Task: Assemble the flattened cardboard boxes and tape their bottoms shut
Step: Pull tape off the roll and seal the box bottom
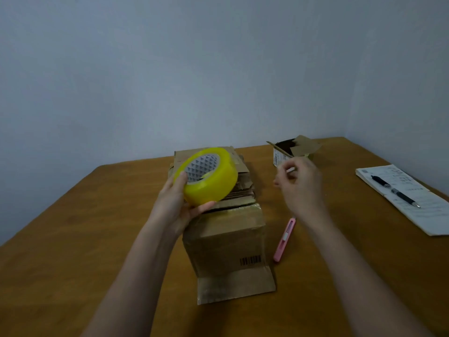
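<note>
A yellow tape roll [211,175] is gripped by the left hand [178,203], thumb on its inner rim and fingers curled beneath, above the flattened cardboard boxes [228,229] stacked mid-table. The right hand [300,184] is raised beside it, blurred, fingers loosely curled; a pinch cannot be told. A pink cutter [284,240] lies just right of the stack, an assembled box [292,149] near the far edge

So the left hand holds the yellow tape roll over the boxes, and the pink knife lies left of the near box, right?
Not quite. In the head view the pink knife lies right of the near box. The left hand does hold the yellow tape roll over the boxes.
</note>
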The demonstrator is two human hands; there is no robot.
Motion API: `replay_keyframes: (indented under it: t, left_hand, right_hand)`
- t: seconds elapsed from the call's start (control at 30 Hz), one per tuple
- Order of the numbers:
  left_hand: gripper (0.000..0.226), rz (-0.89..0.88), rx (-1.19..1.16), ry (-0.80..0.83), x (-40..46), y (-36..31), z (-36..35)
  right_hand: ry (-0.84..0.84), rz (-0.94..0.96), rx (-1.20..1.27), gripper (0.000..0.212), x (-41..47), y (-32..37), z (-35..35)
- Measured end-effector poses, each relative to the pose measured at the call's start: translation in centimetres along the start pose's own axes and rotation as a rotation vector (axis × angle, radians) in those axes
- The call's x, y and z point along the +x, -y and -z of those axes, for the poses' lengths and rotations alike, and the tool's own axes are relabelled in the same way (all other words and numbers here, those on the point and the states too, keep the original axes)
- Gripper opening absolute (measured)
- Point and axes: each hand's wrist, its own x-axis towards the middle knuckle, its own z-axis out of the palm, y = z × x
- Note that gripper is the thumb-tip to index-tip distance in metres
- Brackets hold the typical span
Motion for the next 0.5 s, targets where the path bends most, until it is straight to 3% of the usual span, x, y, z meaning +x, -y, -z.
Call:
replay_keyframes:
  t: [0.07, 0.17, 0.33, 0.5]
  left_hand:
    - [0.035, -0.062, 0.025, 0.008, 0.1, -0.7, 1.0]
    - [0.035, -0.101, 0.053, 0.032, -0.1, -1.0, 1.3]
    - [0.035, -0.095, 0.052, 0.063, -0.7, -0.7, 0.9]
    - [0.033, -0.074, 0.015, 0.074, -1.2, -1.3, 0.5]
  right_hand:
    - [-0.011, -0.091, 0.140, 0.006, 0.4, -0.3, 1.7]
    - [0.107, -0.144, 0.309, 0.003, -0.3, 0.2, 1.9]
    - [0.220, -0.051, 0.358, 0.016, -1.9, 1.7, -0.4]
    - [0.184, 0.045, 0.358, 0.025, -2.2, 3.8, -1.0]
